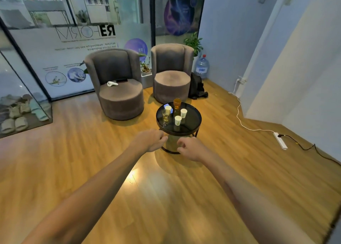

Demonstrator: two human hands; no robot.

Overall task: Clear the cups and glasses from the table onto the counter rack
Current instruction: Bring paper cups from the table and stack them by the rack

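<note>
A small round black glass table [191,121] stands on the wooden floor ahead of me. On it are three white paper cups [178,120] [183,113] [168,109], a clear stemmed glass [165,116] at its left and an amber glass [177,103] at the back. My left hand [152,139] and my right hand [190,148] reach forward just short of the table's near rim, fingers loosely curled, holding nothing. No counter rack is in view.
Two grey round armchairs [120,88] [172,77] stand behind the table, the left one with a white device and a phone on its seat. A black bag [197,86], a water bottle [202,66], a white cable and power strip [280,140] lie at the right. Slippers [16,112] sit at far left.
</note>
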